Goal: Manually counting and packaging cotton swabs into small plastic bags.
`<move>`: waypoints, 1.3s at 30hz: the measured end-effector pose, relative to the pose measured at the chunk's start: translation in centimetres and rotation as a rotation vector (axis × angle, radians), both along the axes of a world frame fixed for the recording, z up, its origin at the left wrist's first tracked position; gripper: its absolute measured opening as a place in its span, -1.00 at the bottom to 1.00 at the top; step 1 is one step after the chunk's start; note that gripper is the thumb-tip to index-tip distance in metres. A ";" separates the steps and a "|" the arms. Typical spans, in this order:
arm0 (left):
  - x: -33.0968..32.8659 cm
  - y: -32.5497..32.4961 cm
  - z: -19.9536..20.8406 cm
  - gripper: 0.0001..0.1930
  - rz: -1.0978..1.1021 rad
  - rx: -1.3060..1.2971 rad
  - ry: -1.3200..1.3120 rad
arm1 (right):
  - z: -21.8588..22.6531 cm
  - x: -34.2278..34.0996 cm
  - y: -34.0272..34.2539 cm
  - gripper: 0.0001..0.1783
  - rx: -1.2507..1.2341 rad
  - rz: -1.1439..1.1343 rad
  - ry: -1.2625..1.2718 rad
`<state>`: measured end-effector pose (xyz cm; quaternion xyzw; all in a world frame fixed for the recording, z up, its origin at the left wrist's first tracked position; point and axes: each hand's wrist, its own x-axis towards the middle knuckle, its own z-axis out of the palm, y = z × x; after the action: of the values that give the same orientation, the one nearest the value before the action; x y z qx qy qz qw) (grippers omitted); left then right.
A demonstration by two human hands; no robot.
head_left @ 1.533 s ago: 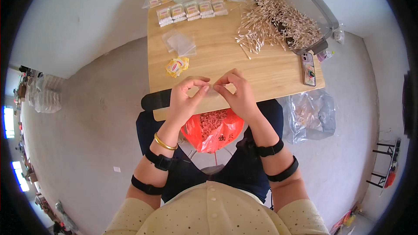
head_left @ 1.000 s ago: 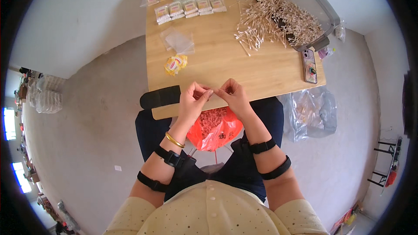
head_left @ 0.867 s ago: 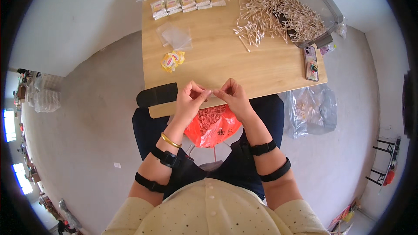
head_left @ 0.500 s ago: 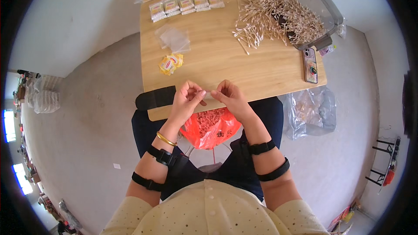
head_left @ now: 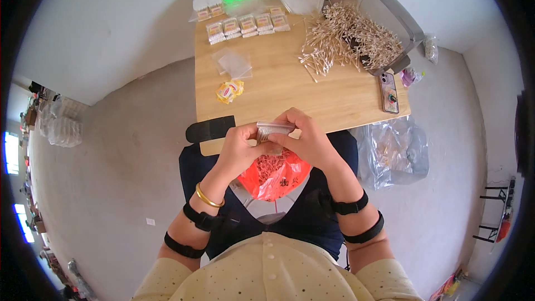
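Note:
Between my two hands, just over the table's near edge, is a small clear plastic bag of cotton swabs [head_left: 273, 129]. My left hand [head_left: 242, 147] grips its left side, thumb in front. On the right side my right hand [head_left: 301, 138] holds it with thumb and fingers. Swab tips show white through the bag; its lower part is partly covered by my thumbs. Below my hands hangs a red plastic bag [head_left: 278, 181] with reddish shreds inside. Small yellow-and-white cards [head_left: 229, 91] lie in a pile farther left, near flat clear bags [head_left: 234, 63].
Filled swab packs [head_left: 248, 25] stand in a row at the far left of the wooden table [head_left: 267, 86]. Loose swabs [head_left: 356, 39] spill from a tipped grey bin [head_left: 384, 0]. A phone [head_left: 389, 93] lies at the right edge, above a clear plastic bag [head_left: 395, 153]. A black strip [head_left: 210, 129] sits front left.
The small bag has been tilted up, so its swabs show now. My hands have moved slightly right and down in the picture, and the view has shifted.

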<state>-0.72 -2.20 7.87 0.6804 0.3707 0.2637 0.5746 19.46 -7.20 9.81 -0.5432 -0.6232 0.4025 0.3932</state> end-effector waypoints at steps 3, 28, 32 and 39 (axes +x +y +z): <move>-1.5 -0.8 2.6 -0.78 -0.096 -0.215 -0.115 | 2.2 0.0 -1.3 -0.67 -0.094 0.028 0.189; -3.9 -8.9 10.4 -0.58 0.168 0.023 -0.383 | 8.9 -4.6 -8.5 -0.68 0.112 -0.103 0.714; -4.0 -9.7 11.4 -0.54 0.140 0.113 -0.288 | 8.3 -4.9 -9.0 -0.79 0.156 -0.184 0.581; -4.2 -10.9 13.7 -0.49 0.214 0.456 -0.219 | 6.0 -5.4 -8.7 -0.65 0.379 -0.392 0.376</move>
<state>-4.94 -13.09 21.57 0.7167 0.3072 0.4713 0.4121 14.04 -15.94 15.81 -0.4860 -0.4872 0.2894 0.6653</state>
